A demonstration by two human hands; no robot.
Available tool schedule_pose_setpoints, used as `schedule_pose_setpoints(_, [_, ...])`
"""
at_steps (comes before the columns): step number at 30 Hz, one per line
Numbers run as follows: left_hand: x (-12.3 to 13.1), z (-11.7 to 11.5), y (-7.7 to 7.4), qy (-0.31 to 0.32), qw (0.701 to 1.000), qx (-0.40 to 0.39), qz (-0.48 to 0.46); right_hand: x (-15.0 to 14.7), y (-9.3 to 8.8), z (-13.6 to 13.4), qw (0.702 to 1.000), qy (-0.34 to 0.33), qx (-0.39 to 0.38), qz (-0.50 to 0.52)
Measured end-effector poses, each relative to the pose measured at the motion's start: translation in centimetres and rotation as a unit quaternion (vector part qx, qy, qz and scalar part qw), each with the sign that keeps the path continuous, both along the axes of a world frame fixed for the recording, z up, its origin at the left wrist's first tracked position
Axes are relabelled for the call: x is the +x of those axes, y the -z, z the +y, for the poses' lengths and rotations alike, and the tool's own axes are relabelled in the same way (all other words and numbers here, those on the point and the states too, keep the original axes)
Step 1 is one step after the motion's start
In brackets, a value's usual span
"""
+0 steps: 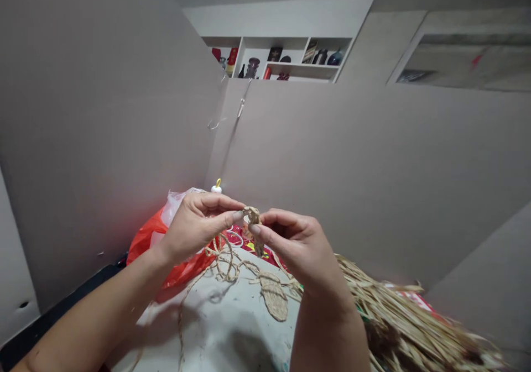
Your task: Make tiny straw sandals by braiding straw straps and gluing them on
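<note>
Between my two hands, raised above the table, is a small woven straw sandal [258, 241], seen nearly edge-on. My left hand [194, 221] pinches its upper end between thumb and fingertips. From the other side, my right hand [295, 244] grips it with thumb and bent fingers. A second small straw sandal [274, 297], flat and sole-shaped, lies on the white tabletop [232, 322] below my hands. Loose twisted straw cord [227, 261] curls on the table beside it, and one strand runs down toward the front edge.
A bundle of dry straw [398, 317] lies at the right. Behind my left hand stands a red plastic bag [145, 236] with a clear bag [172, 206]. Grey walls close in the back and left, and a shelf niche [290, 73] with bottles and ornaments is set high up.
</note>
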State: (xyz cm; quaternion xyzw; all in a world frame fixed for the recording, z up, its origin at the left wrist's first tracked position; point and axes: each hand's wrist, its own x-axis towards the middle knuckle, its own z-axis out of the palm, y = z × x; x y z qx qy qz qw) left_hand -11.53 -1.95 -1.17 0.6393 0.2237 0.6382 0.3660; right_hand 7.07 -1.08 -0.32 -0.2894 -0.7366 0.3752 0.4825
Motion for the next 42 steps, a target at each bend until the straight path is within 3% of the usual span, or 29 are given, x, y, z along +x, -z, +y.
schedule_pose_setpoints(14, [1.0,-0.7,0.7,-0.172,0.978,0.081,0.081,-1.0,0.2,0.0,1.0,0.023,-0.009,0.012])
schedule_pose_setpoints(30, [1.0,-0.9,0.8,-0.103,0.992,0.042,0.066,-1.5,0.0,-0.1,1.0,0.002,0.024,-0.009])
schedule_pose_setpoints(37, [1.1,-1.2,0.6,-0.128,0.988,0.034,0.079,-1.5,-0.1,-0.3,0.998,-0.005,0.053,-0.042])
schedule_pose_setpoints(42, [0.7,-1.1,0.6,-0.064,0.995,0.019,0.068,-1.5,-0.3,-0.8,0.993,-0.003,0.067,-0.097])
